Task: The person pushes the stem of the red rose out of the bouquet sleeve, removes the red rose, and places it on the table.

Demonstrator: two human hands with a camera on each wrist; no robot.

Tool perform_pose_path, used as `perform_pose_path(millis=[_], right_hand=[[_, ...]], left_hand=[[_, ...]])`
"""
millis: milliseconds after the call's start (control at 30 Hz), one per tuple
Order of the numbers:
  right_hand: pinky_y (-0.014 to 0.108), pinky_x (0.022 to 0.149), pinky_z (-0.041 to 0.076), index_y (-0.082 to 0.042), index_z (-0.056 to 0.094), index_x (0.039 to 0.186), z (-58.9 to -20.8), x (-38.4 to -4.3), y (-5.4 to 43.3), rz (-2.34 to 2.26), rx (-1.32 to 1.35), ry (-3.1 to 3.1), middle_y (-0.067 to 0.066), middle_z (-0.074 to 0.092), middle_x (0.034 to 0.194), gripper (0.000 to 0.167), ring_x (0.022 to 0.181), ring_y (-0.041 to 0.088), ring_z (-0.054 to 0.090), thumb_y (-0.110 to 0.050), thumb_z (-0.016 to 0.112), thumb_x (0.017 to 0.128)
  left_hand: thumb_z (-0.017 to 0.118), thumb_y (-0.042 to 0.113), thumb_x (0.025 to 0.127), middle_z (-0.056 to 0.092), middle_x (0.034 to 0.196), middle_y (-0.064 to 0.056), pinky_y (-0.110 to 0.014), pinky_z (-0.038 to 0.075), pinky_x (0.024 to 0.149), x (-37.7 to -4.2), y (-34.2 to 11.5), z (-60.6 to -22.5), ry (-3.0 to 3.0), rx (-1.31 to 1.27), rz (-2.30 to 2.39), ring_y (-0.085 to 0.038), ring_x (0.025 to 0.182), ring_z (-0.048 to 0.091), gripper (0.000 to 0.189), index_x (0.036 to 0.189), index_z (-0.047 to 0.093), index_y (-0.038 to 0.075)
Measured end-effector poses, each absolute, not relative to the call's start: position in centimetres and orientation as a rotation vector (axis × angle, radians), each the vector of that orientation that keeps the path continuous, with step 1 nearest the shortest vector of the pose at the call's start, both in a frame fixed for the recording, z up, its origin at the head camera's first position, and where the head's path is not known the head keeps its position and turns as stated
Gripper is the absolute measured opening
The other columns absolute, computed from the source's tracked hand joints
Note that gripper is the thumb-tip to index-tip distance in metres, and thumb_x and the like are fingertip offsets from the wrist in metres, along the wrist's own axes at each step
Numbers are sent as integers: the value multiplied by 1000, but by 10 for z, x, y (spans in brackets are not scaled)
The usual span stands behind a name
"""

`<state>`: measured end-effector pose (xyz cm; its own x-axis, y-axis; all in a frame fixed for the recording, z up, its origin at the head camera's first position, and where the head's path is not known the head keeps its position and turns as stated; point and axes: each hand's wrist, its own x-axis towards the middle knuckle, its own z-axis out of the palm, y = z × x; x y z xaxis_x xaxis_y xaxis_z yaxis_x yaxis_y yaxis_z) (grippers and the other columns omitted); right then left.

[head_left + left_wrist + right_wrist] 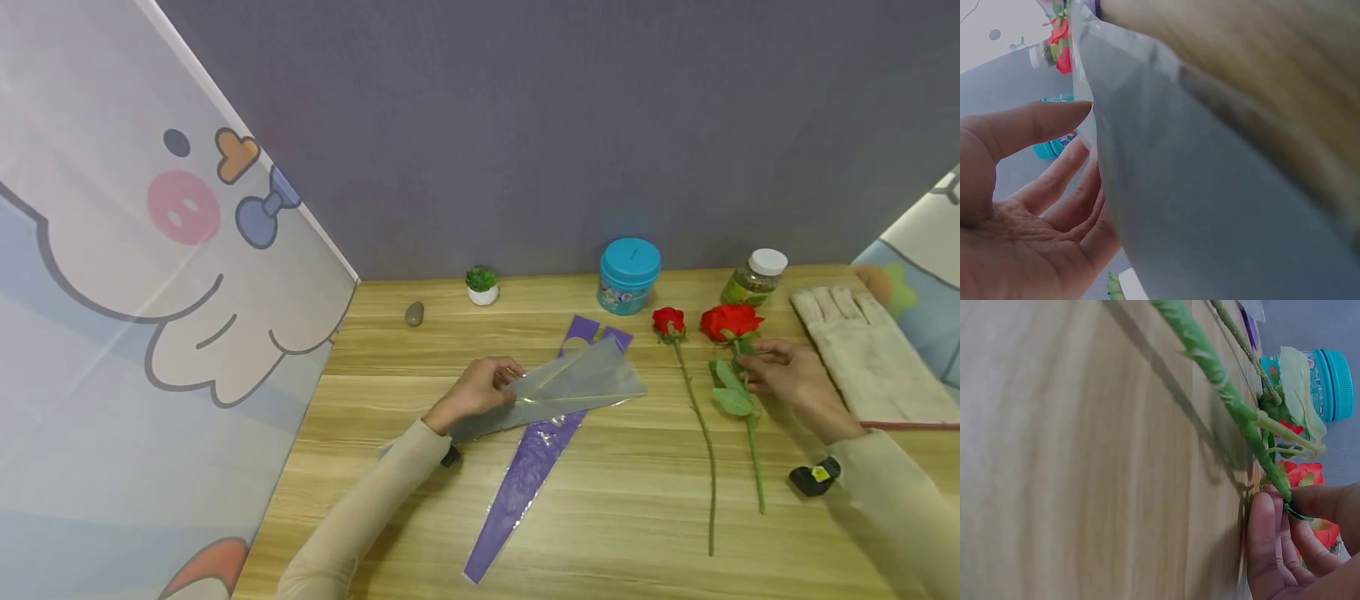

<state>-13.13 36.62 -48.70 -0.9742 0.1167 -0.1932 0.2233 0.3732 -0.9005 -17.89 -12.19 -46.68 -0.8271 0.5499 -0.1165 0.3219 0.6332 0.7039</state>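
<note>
My left hand (pixel 478 388) pinches the edge of a grey translucent flower sleeve (pixel 581 382) with gold lines. In the left wrist view, the thumb (pixel 1054 122) is on the near side of the sleeve and the other fingers go behind its edge. Under the grey sleeve, partly covered by it, lies a purple flower sleeve (pixel 534 479). My right hand (pixel 798 382) pinches the stem of a red rose (pixel 731 321) just below its bloom. Seen from the right wrist, its green stem (pixel 1210 365) stands off the table. Another red rose (pixel 669 323) lies to its left.
Along the back stand a small potted succulent (pixel 482 286), a blue lidded tub (pixel 629 277) and a white-capped jar (pixel 754 277). A grey stone (pixel 414 313) lies at back left. Pale work gloves (pixel 877 358) lie on the right. A grey wall (pixel 525 142) closes off the back.
</note>
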Motion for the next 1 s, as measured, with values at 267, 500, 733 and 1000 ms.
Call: perform_pose_path(millis=[267,500,733,1000], right_hand=[[21,64,61,21,33,146,-490,-131,367,-1679,350,2513,-32,60,82,59,71,-4,67,-16,57,107],[23,64,62,22,33,147,-485,-125,369,-1615,314,2584,-36,58,83,63,70,-3,69,-20,58,107],[22,59,59,15,51,138,-461,-115,379,-1375,235,2838,-40,58,85,51,65,-4,68,-23,59,104],[18,54,53,5,62,130,-428,-111,354,-1208,49,3047,-31,64,97,41,70,-22,55,-24,69,101]], left_hand=[[77,1,88,77,109,-14,-28,59,82,-177,-121,-471,2559,691,985,-24,94,72,34,121,72,6],[77,7,92,76,111,-13,-34,61,88,-175,-126,-467,2549,654,1022,-27,99,73,33,124,70,6],[77,10,94,75,121,-13,-45,58,100,-172,-132,-464,2591,693,1043,-31,112,71,34,126,69,4],[78,13,95,67,138,-13,-48,53,111,-169,-131,-457,2714,930,1136,-33,130,63,46,137,63,3]])
